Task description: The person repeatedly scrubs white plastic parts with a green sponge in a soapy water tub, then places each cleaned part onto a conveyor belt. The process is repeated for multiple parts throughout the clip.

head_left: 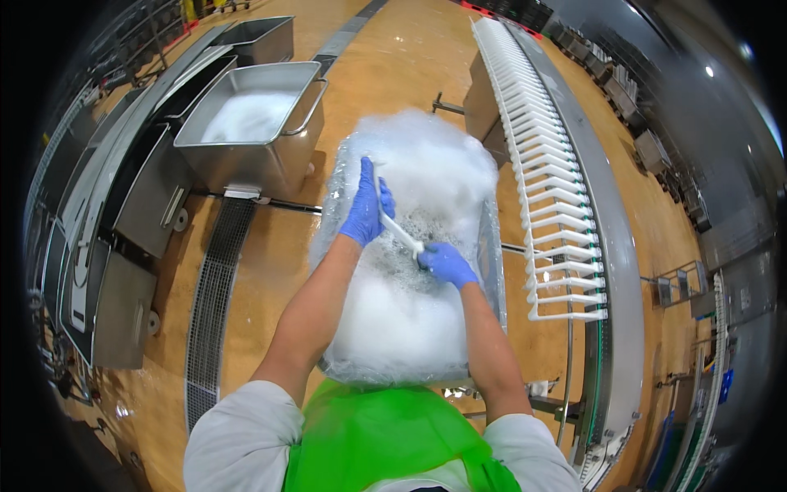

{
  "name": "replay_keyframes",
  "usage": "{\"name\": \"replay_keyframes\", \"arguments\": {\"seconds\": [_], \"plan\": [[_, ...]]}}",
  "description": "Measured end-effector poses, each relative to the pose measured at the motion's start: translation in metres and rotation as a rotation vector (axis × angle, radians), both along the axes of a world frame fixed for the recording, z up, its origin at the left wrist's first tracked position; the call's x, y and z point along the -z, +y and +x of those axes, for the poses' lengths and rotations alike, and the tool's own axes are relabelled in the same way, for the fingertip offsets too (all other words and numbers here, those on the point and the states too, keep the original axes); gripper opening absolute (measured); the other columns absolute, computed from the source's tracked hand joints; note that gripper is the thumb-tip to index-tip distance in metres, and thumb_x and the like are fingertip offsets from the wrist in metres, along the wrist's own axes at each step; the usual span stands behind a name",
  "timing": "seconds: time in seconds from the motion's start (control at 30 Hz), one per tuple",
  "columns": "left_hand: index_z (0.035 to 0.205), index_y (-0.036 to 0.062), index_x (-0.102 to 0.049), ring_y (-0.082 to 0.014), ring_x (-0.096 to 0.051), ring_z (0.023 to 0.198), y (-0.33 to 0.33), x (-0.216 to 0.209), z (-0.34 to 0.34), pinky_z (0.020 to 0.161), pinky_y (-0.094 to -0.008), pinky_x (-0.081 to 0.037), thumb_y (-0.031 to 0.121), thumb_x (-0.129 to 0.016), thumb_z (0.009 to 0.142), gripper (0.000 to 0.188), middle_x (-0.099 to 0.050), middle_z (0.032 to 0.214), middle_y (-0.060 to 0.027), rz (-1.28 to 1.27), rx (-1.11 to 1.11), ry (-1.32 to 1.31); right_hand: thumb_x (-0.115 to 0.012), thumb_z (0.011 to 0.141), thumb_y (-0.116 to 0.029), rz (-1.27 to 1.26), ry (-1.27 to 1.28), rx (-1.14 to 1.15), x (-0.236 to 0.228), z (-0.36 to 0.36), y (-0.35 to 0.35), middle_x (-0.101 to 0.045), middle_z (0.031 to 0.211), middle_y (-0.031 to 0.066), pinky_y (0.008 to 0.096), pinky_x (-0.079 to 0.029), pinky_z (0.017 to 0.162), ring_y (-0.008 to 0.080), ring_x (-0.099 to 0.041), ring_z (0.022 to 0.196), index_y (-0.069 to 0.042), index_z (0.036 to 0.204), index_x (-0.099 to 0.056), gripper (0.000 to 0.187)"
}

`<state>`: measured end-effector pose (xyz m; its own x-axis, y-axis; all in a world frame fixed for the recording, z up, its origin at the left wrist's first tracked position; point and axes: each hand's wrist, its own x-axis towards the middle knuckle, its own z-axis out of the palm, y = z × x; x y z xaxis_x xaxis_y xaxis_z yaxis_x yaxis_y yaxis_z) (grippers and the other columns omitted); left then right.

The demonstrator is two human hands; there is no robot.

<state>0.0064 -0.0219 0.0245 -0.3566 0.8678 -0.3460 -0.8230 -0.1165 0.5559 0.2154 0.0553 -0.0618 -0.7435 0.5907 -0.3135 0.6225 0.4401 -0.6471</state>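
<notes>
Both my hands wear blue gloves and reach over a tub heaped with white suds. A slim white bar (401,234) slants across the foam between them. My left hand (367,207) is closed around its upper part, fingers pointing away from me. At the lower, nearer end my right hand (447,264) has its fingers wrapped around the bar. Thick foam (393,336) covers the tub and hides whatever lies under it. The tub's rim (494,275) shows on the right, wet and coated with bubbles.
On the right runs a conveyor (602,205) with a long row of white angled bars (561,225). A steel tub cart (270,156) with foam inside stands at the far left, beside more steel carts (119,307). A floor drain grate (215,303) crosses the tan floor (266,271).
</notes>
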Motion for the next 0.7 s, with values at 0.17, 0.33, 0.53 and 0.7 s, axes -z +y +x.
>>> {"name": "replay_keyframes", "arguments": {"seconds": [0.17, 0.33, 0.53, 0.7], "plan": [[0.071, 0.0061, -0.057, -0.0132, -0.048, 0.048, 0.005, 0.023, 0.009, 0.050, -0.0273, -0.043, 0.068, -0.047, 0.089, 0.065, -0.050, 0.056, -0.0032, -0.137, 0.007, 0.671, -0.048, 0.099, -0.035, -0.972, 0.607, 0.219, -0.095, -0.019, -0.052, -0.064, 0.109, 0.0118, 0.0355, -0.048, 0.088, 0.0213, -0.061, 0.099, 0.006, 0.123, -0.055, 0.047], [0.087, 0.0006, -0.064, -0.0225, -0.060, 0.064, 0.004, 0.018, 0.056, 0.069, -0.0345, -0.048, 0.052, -0.041, 0.098, 0.057, -0.063, 0.069, -0.0116, -0.211, 0.096, 1.135, -0.046, 0.100, -0.028, -0.773, 0.626, 0.196, -0.079, -0.022, -0.066, -0.058, 0.120, 0.0138, 0.0401, -0.045, 0.097, 0.0255, -0.057, 0.107, 0.004, 0.125, -0.052, 0.041], [0.125, 0.0037, -0.048, -0.0386, -0.060, 0.088, 0.008, 0.036, 0.079, 0.084, -0.0433, -0.046, 0.038, -0.037, 0.101, 0.044, -0.062, 0.099, -0.0232, 0.003, 0.413, 1.382, -0.047, 0.095, -0.017, -1.195, 1.177, 0.460, -0.068, 0.014, -0.007, -0.057, 0.118, 0.0190, 0.0433, -0.046, 0.099, 0.0273, -0.057, 0.110, 0.006, 0.122, -0.051, 0.036], [0.119, 0.0017, -0.056, -0.0380, -0.063, 0.092, 0.008, 0.052, 0.073, 0.089, -0.0451, -0.047, 0.044, -0.041, 0.096, 0.050, -0.064, 0.104, -0.0233, -0.274, 0.730, 1.332, -0.048, 0.091, -0.016, -0.084, 0.358, 0.362, -0.052, 0.014, -0.002, -0.069, 0.089, 0.0190, 0.0407, -0.050, 0.081, 0.0308, -0.067, 0.089, 0.004, 0.100, -0.067, 0.029]]}}
